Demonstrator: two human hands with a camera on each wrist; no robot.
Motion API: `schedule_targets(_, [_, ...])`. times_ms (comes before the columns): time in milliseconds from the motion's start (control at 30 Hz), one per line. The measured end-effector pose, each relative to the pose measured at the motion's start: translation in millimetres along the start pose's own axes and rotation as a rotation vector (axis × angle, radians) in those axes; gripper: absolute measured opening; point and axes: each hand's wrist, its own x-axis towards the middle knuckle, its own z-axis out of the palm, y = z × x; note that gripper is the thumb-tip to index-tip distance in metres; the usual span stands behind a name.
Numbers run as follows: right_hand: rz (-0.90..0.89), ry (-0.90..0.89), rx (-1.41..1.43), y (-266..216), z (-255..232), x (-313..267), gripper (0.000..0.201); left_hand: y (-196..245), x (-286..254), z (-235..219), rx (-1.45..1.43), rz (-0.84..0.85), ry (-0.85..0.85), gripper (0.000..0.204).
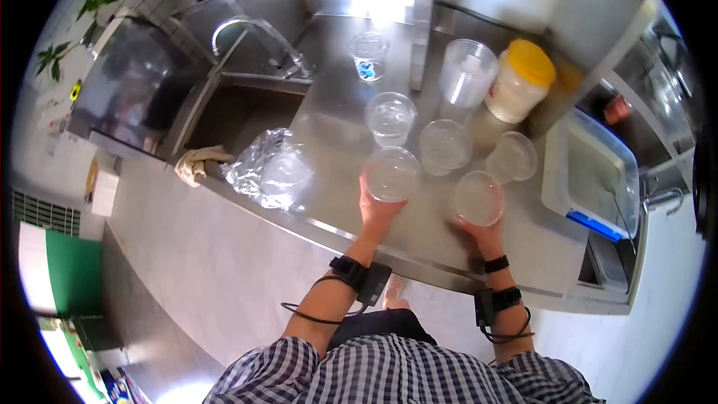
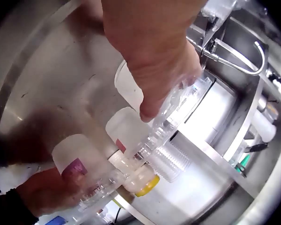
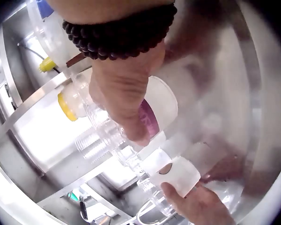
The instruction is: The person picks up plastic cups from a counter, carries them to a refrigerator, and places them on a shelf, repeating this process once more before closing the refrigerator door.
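My left hand grips a clear plastic cup by its side, over the front part of the steel counter. To its right, a second clear cup is held in my right hand; a purple label shows on its side in the right wrist view. Just behind them stand more clear cups: one beyond the left hand's cup, one in the middle and one near the right hand. In the left wrist view, the left hand covers part of its cup.
Farther back are a cup with a blue print, a stack of cups and a yellow-lidded jar. Crumpled clear plastic lies left, beside the sink and a cloth. A clear bin stands right.
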Motion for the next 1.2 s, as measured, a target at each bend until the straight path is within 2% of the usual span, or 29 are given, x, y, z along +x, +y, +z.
schedule_targets(67, [-0.036, -0.001, -0.022, -2, -4, 0, 0.086, 2, -4, -6, 0.035, 0.024, -0.007, 0.091])
schedule_targets(200, [-0.032, -0.039, -0.185, -21, -17, -26, 0.083, 11, -37, -51, -0.148, 0.070, -0.119, 0.093])
schedule_targets(267, [-0.031, -0.117, -0.266, -27, -28, -45, 0.082, 31, -59, -94, -0.211, 0.130, -0.188, 0.094])
schedule_targets(400, [-0.049, -0.203, -0.219, -100, -3, -90, 0.080, 63, -110, -194, -0.358, 0.140, -0.252, 0.095])
schedule_targets(467, [-0.023, -0.279, -0.213, -115, 17, -114, 0.080, 65, -149, -248, -0.424, 0.085, -0.185, 0.095])
schedule_targets(533, [-0.434, -0.426, -0.457, -129, 44, -135, 0.083, 67, -194, -311, -0.376, 0.098, -0.120, 0.096])
schedule_targets(567, [-0.509, -0.483, -0.496, -130, 61, -149, 0.084, 66, -220, -339, -0.412, 0.073, -0.040, 0.099])
schedule_targets(600, [-0.586, -0.538, -0.530, -131, 77, -162, 0.085, 67, -248, -370, -0.322, 0.107, 0.029, 0.097])
schedule_targets(633, [-0.515, -0.597, -0.510, -129, 96, -178, 0.085, 69, -276, -402, -0.230, 0.135, 0.099, 0.096])
schedule_targets(667, [-0.494, -0.639, -0.409, -129, 129, -201, 0.084, 39, -307, -426, -0.147, 0.195, 0.158, 0.094])
schedule_targets(700, [-0.470, -0.681, -0.307, -131, 162, -223, 0.084, 51, -341, -459, -0.263, 0.091, 0.227, 0.094])
schedule_targets(767, [-0.375, -0.808, -0.100, -141, 223, -267, 0.084, 38, -406, -521, -0.201, 0.110, 0.363, 0.094])
schedule_targets(867, [-0.331, -1.040, 0.095, -182, 328, -339, 0.085, 23, -511, -601, -0.081, 0.116, 0.603, 0.091])
schedule_targets(900, [-0.339, -1.096, 0.136, -167, 372, -316, 0.088, -20, -480, -590, -0.061, 0.112, 0.670, 0.091])
schedule_targets(933, [-0.349, -1.176, 0.164, -215, 405, -383, 0.091, -11, -541, -634, -0.053, 0.102, 0.760, 0.091])
schedule_targets(967, [-0.259, -1.278, 0.246, -231, 439, -426, 0.096, -14, -588, -668, -0.065, 0.083, 0.865, 0.091])
schedule_targets(1067, [-0.374, -1.475, 0.302, -260, 542, -506, 0.101, -39, -663, -724, -0.023, 0.006, 1.140, 0.092])
schedule_targets(1100, [-0.538, -1.572, 0.275, -257, 581, -521, 0.097, -49, -687, -744, 0.023, -0.021, 1.215, 0.092])
schedule_targets(1133, [-0.583, -1.614, 0.302, -246, 614, -534, 0.097, -78, -699, -747, 0.061, -0.023, 1.284, 0.093])
schedule_targets(1200, [-0.612, -1.731, 0.343, -264, 687, -594, 0.096, -85, -739, -782, -0.028, -0.031, 1.480, 0.091])
